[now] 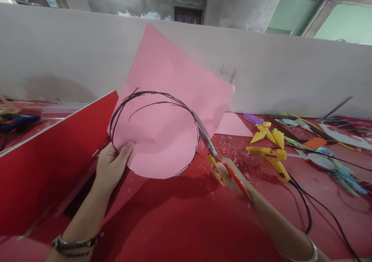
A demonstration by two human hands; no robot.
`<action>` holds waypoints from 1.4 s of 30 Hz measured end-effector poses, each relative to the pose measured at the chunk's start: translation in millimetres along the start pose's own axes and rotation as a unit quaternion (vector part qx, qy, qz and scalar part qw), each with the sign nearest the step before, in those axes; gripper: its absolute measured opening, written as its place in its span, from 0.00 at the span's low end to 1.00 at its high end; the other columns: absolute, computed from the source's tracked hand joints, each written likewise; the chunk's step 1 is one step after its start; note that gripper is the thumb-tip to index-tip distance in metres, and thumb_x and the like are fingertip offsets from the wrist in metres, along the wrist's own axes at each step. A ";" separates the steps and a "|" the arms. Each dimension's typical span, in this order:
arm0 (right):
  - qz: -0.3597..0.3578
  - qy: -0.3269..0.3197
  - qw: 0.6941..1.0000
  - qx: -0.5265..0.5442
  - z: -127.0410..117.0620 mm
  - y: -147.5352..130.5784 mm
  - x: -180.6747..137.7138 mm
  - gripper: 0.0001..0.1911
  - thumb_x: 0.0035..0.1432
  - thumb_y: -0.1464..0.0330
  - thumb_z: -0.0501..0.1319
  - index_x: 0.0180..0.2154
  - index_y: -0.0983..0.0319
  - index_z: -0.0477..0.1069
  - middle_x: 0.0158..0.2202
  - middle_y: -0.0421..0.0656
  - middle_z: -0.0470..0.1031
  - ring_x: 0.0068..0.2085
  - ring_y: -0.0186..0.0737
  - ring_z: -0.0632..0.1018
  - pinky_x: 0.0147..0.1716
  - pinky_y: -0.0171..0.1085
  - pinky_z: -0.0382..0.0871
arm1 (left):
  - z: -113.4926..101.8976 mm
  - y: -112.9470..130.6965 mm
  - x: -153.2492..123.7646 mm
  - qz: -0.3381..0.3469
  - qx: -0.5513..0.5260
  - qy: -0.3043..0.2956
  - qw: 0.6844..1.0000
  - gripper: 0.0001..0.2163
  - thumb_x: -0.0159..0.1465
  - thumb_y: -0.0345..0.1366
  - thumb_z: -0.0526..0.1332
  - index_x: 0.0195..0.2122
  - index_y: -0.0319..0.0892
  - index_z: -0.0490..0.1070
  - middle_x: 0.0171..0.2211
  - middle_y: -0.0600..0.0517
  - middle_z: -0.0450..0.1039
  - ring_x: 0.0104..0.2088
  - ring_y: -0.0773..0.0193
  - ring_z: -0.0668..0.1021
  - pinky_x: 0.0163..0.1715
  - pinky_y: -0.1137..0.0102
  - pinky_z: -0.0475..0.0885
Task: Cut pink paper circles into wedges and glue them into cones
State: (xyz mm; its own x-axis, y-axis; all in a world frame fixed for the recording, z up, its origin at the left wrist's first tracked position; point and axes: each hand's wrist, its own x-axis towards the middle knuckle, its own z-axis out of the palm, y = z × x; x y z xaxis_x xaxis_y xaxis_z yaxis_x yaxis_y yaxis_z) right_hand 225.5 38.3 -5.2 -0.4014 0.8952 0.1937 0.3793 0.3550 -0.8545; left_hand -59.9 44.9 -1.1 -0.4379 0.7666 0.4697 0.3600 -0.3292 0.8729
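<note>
My left hand [114, 163] pinches the lower left edge of a pink paper sheet [162, 134], thumb on the front face. A rough circle in black marker is drawn on the sheet, and its lower edge is cut along the line. My right hand [228, 174] grips scissors [205, 136] with red and yellow handles. Their blades lie at the right side of the drawn circle, tips pointing up and left along the line. The uncut part of the sheet rises behind the circle. Fingers behind the paper are hidden.
A red board [61, 153] stands slanted at left. On the red table [162, 223], a yellow glue gun [270, 155] with a black cable lies at right, near yellow paper pieces [267, 133], another pink sheet [232, 124] and scraps. A white partition [72, 56] runs behind.
</note>
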 end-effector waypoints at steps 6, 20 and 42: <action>0.003 0.006 1.000 -0.017 -0.7 -1.3 0.1 0.24 0.55 0.46 0.44 0.23 0.59 0.48 0.17 0.33 0.47 0.18 0.27 0.50 0.15 0.31 0.43 | -0.8 -6.1 -0.5 -0.015 -0.036 -0.003 0.999 0.07 0.51 0.40 0.59 0.30 0.49 0.73 0.30 0.57 0.78 0.32 0.66 0.79 0.31 0.74 0.74; 0.008 0.037 0.994 -0.103 -2.9 -13.9 0.5 0.27 0.52 0.43 0.41 0.21 0.59 0.47 0.19 0.35 0.47 0.20 0.28 0.51 0.18 0.32 0.44 | 0.0 -8.5 1.1 -0.054 -0.057 0.020 0.997 0.08 0.50 0.42 0.60 0.29 0.46 0.73 0.28 0.53 0.77 0.31 0.61 0.78 0.33 0.67 0.74; -0.018 -0.008 0.989 -0.149 -5.8 -17.3 -3.1 0.22 0.55 0.48 0.43 0.27 0.60 0.56 0.25 0.40 0.61 0.26 0.36 0.63 0.24 0.36 0.60 | 0.9 2.6 5.9 0.030 0.119 0.056 0.991 0.16 0.54 0.46 0.54 0.35 0.40 0.72 0.34 0.47 0.76 0.37 0.56 0.77 0.39 0.65 0.72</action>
State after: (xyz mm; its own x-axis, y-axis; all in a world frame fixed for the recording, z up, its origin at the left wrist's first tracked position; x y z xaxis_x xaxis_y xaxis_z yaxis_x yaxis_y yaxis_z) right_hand 225.0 31.0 11.7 -0.4320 0.8766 0.2121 0.5925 0.4532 -0.6660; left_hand -60.9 49.1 3.8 -0.4941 0.6790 0.5430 0.5664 -0.2225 0.7935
